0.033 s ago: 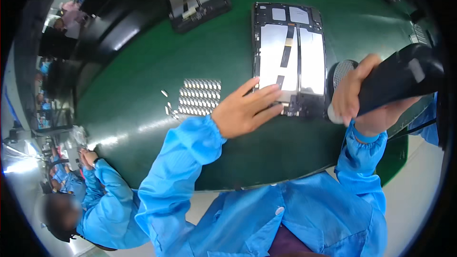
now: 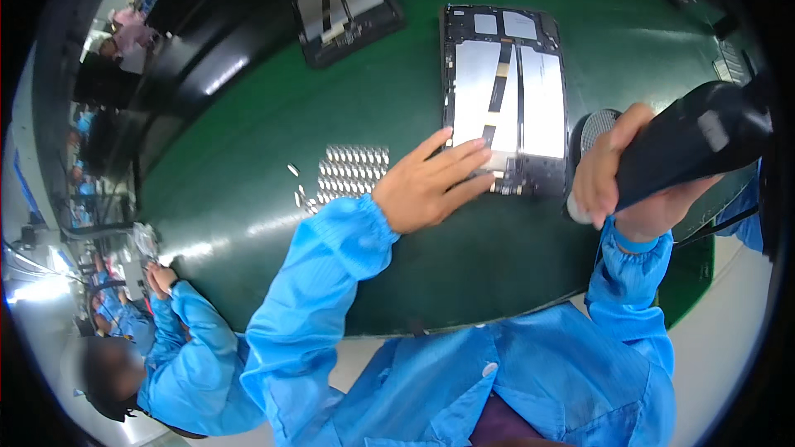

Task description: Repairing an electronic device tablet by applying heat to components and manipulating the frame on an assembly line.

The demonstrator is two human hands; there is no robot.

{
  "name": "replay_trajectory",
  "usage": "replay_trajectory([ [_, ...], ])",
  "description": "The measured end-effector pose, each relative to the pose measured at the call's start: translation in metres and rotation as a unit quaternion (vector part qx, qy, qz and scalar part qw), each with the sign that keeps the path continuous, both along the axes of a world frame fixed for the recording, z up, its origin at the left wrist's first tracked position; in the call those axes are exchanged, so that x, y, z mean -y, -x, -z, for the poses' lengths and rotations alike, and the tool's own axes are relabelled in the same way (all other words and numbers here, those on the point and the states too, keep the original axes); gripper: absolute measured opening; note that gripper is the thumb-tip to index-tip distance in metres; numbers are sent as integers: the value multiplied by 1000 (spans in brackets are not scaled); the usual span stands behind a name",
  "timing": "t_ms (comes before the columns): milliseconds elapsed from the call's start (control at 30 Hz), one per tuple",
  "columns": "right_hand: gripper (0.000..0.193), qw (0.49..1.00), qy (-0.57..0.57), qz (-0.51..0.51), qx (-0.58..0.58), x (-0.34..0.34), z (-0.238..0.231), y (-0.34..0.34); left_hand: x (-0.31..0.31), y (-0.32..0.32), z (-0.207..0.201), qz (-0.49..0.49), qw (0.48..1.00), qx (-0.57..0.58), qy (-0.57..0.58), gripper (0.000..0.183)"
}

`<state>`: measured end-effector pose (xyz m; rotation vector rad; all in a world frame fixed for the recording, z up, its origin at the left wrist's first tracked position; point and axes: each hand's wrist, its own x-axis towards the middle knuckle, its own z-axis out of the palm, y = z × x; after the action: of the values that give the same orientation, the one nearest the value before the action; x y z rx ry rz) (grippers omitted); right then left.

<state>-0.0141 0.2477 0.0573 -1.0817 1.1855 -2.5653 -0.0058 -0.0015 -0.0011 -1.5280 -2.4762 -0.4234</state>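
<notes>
An opened tablet (image 2: 546, 103) lies on the green tabletop, its silver inner panels and dark ribbon strips facing up. My left hand (image 2: 431, 184) rests at its lower left corner, fingers stretched out and apart, fingertips over the edge. To the right of the tablet, my right hand (image 2: 609, 170) is wrapped round a thick black hand-held tool (image 2: 691, 145), which looks like a hair dryer. A round grey mesh (image 2: 598, 126) shows beside those fingers, and a pale rounded end pokes out below them. What the tool's far side looks like is hidden by the hand.
A sheet of small metallic parts (image 2: 354, 172) lies left of my left hand, with several loose pieces (image 2: 301, 197) beside it. Another opened tablet (image 2: 352, 12) sits at the far left. A person in a blue smock (image 2: 195, 372) works at the table's left end.
The whole view has shifted slightly. My left hand keeps its place at the tablet's corner, and my right hand still grips the black tool.
</notes>
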Motion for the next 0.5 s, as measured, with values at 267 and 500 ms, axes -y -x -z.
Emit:
replay_trajectory([
  [267, 93, 966, -208, -76, 135, 14, 6, -8, -43, 103, 17, -274, 954, -106, -59, 34],
  [500, 72, 988, -114, -35, 100, 20, 28, -6, -54, 178, 12, -418, 903, 98, 20, 72],
])
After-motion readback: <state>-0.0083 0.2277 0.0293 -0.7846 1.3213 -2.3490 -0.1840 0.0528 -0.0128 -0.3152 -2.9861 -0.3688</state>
